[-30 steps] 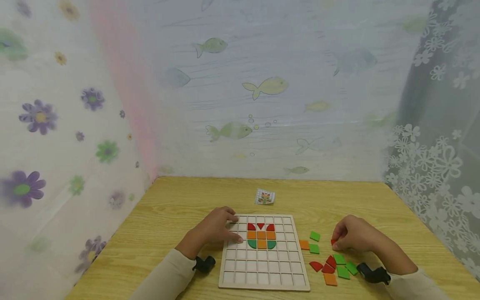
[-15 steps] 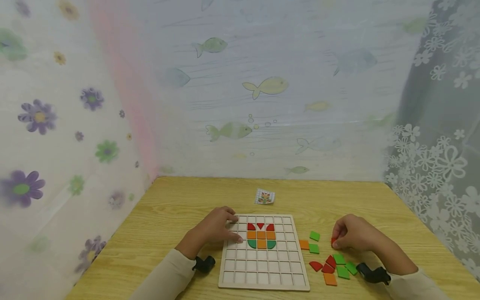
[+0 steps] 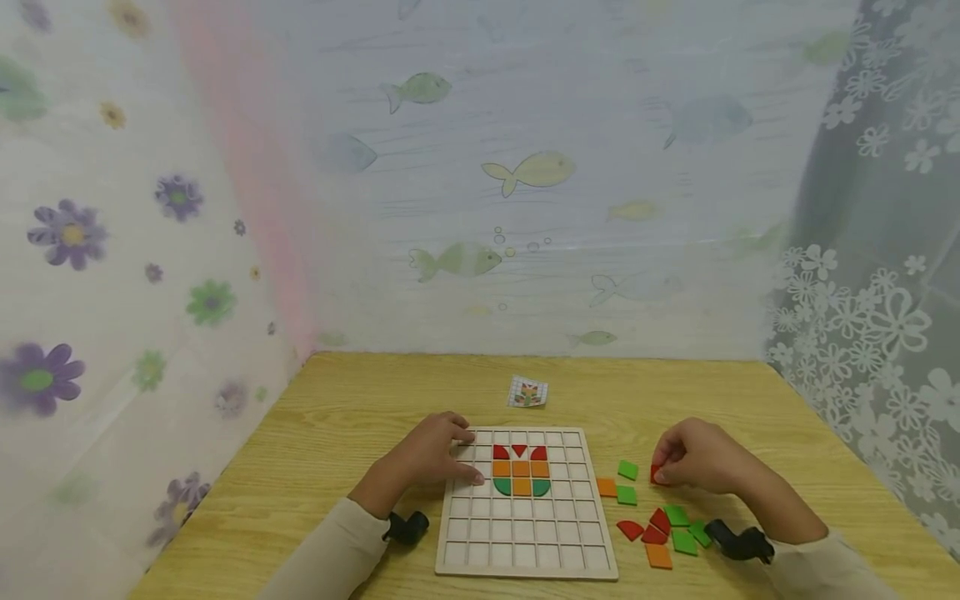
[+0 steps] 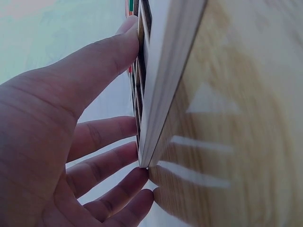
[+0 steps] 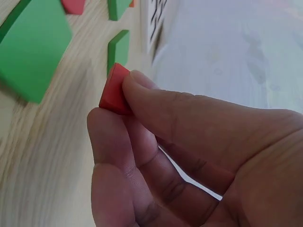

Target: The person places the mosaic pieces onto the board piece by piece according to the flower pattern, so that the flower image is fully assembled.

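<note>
Soft, even, slightly dim light surrounded the pale wooden grid board. Left of the board, the large purple flower on the white wall sheet looked hazy. In the left-wrist view, pale streaks and finger-shaped shadows marked the yellow wood-grain desk beside the board; in the right-wrist view, the bright green flat tile apart from the board blurred.

We're in a small, playroom-ish nook; home or school, can't tell. Dead ahead, we've a pale bluish-white backdrop w/ drawn green & yellow fish; to our L, a white wall covering w/ purple, green & orange flowers; to our R, a grey panel w/ white floral patterning. Below: a yellow wood-grain table, bearing a pale wooden grid board w/ multicol. tiles.
</note>
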The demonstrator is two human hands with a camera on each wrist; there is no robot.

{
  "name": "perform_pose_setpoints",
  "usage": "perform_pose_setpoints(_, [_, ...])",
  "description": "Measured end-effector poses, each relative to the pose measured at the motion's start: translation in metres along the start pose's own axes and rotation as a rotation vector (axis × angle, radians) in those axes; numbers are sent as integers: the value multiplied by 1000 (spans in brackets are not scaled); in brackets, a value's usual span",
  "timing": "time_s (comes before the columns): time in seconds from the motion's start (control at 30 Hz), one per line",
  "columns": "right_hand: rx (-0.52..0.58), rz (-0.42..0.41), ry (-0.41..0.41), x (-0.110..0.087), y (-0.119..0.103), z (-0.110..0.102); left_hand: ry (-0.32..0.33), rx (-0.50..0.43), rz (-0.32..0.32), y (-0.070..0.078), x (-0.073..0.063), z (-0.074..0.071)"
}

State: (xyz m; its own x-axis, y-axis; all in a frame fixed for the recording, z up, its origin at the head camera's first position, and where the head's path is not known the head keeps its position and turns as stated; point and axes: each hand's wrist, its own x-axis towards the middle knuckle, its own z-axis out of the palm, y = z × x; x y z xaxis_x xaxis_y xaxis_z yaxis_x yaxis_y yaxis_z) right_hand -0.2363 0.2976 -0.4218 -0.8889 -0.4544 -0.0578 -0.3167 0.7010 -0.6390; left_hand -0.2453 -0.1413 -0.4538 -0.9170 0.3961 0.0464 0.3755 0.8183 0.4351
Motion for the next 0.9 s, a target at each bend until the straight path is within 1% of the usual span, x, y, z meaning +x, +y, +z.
perform_pose_setpoints(0.23, [-15, -22, -3, 4, -10, 4, -2, 7, 3, 0, -1, 0])
perform_pose_setpoints(0.47, [-27, -15, 1, 8, -22, 7, -5, 5, -2, 2, -1, -2])
perform_pose_setpoints(0.7, [-13, -28, -5, 12, -32, 11, -5, 9, -6, 2, -1, -1])
perform_pose_setpoints(0.9, [-32, -84, -1, 16, -37, 15, -3, -5, 0, 1, -1, -1])
